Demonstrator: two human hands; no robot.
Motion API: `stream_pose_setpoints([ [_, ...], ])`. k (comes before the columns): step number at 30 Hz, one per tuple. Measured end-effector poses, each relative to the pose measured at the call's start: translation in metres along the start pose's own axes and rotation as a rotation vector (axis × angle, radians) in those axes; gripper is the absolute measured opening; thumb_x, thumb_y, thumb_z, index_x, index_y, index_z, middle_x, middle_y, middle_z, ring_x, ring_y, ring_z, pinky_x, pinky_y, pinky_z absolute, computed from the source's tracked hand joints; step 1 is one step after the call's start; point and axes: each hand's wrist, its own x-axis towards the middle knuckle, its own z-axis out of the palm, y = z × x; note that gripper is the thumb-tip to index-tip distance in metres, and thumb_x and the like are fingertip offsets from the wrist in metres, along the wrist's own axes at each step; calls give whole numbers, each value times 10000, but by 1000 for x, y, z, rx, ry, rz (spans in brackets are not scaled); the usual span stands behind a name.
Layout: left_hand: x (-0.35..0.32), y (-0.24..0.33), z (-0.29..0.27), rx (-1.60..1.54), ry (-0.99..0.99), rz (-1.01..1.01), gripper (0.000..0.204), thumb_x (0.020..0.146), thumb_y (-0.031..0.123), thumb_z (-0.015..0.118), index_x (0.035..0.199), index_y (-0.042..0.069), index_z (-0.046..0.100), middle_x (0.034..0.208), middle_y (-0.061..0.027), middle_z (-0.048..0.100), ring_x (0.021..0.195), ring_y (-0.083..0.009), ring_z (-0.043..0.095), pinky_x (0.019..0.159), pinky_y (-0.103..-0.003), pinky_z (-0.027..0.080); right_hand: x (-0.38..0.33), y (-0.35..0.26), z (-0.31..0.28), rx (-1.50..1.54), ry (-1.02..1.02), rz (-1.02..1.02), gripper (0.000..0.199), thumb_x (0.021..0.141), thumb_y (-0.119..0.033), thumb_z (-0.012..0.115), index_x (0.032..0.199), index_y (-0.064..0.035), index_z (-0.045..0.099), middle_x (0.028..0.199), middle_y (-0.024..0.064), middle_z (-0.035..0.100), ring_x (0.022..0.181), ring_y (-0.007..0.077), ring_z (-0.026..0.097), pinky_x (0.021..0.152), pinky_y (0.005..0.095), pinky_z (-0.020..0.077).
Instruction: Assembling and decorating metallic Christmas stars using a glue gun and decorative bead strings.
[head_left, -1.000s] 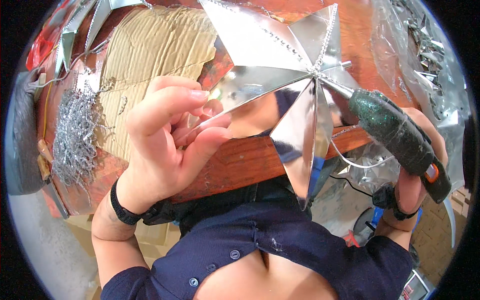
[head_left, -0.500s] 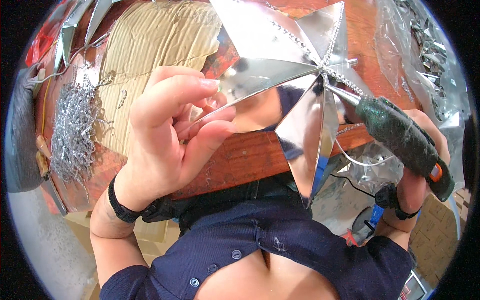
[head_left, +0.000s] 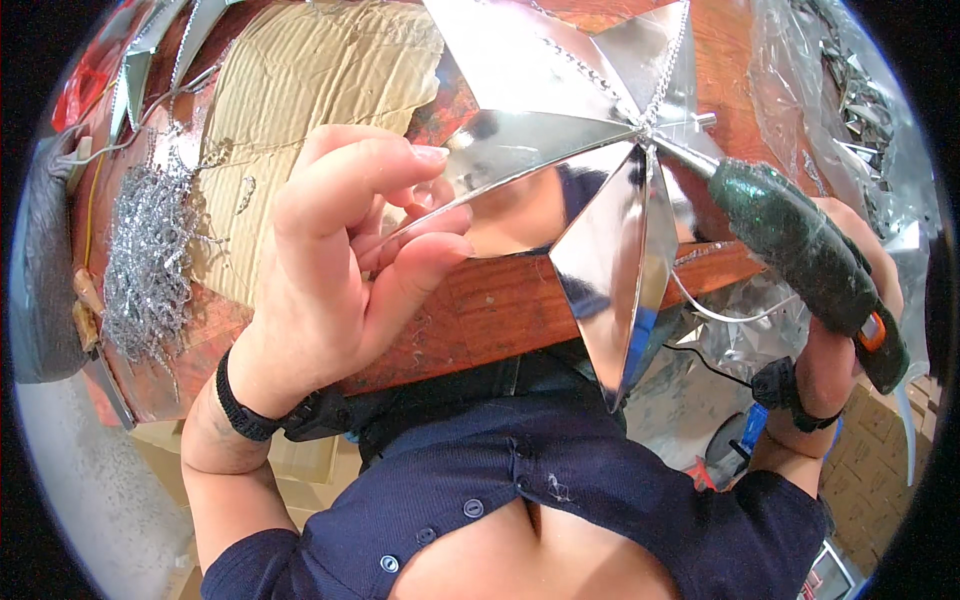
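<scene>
A shiny silver star ornament [head_left: 610, 260] with folded, mirror-like points is held up over the front edge of the table. My left hand [head_left: 325, 255] pinches the tip of its left point between thumb and fingers. In my right hand [head_left: 868, 235] is a dark green, worn glue gun [head_left: 795, 245], its metal nozzle at the star's centre, where the points meet. Whether the nozzle touches the star I cannot tell. Silver beaded trim runs along some ridges of the star. Most fingers of my right hand are hidden behind the gun.
Corrugated cardboard [head_left: 310, 70] lies on the reddish wooden table [head_left: 490, 310]. At left is a bundle of silver beaded strands [head_left: 150, 260]. Clear plastic [head_left: 790, 90] and silver pieces [head_left: 865, 130] crowd the right. A white glue stick or tube [head_left: 905, 425] sticks out behind the gun.
The glue gun has shifted up, bringing its nozzle nearer the star's centre. My left hand and the star's left point have moved slightly up and right.
</scene>
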Motion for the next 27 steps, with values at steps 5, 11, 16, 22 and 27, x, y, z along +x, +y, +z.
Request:
stream_pose_setpoints([
  [5, 4, 0, 1, -62, -2, 19, 560, 883, 45, 651, 1301, 130, 287, 1159, -145, 418, 862, -148, 443, 783, -318, 525, 9, -11, -19, -69, -175, 44, 391, 849, -359, 681, 980, 3, 615, 1017, 148, 648, 977, 238, 618, 894, 362, 476],
  [11, 1, -1, 1, -28, 2, 12, 558, 882, 42, 653, 1303, 126, 298, 1161, -134, 419, 841, -139, 441, 772, -295, 503, 9, -3, 6, -141, 36, 54, 737, 692, -670, 662, 960, 14, 612, 890, 102, 635, 813, 217, 606, 734, 308, 465],
  [16, 2, -1, 0, -6, 1, 26, 560, 880, 35, 653, 1305, 124, 300, 1157, -126, 419, 823, -130, 432, 764, -292, 500, 12, 5, -11, -125, -71, -70, 647, 719, -626, 666, 850, 6, 622, 786, 99, 624, 707, 215, 602, 656, 294, 457],
  [22, 3, -1, 2, -1, 2, 25, 565, 879, 31, 654, 1310, 115, 299, 1161, -119, 417, 816, -125, 427, 752, -285, 497, 6, -4, -13, -261, -71, 73, 696, 708, -676, 676, 805, 12, 649, 754, 126, 625, 716, 215, 612, 663, 292, 461],
  [27, 2, 0, 0, 7, -5, 14, 562, 877, 31, 656, 1309, 112, 304, 1161, -112, 418, 822, -125, 431, 759, -282, 496, 8, 6, -24, -218, -268, -73, 421, 678, -379, 742, 761, 15, 622, 740, 148, 620, 671, 240, 603, 614, 326, 463],
])
